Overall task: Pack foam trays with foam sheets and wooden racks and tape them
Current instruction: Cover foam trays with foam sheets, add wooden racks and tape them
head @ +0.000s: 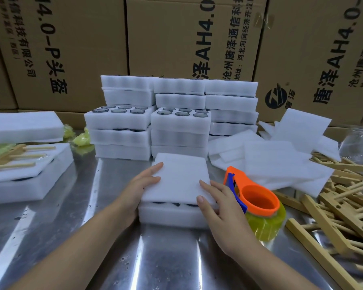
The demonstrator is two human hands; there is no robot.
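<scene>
A brushed stainless-steel surface (155, 258) fills the foreground, scuffed and streaked with pale bands of reflected light. Behind it a wall of large brown cardboard cartons (82, 38) closes off the view, printed sideways in black Chinese characters and "AH4.0", one bearing a round black logo (276, 96)

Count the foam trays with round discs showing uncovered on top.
2: one tray tops the front left stack, another tray tops the stack just right of it. More may hide atop the taller back stacks.
</scene>
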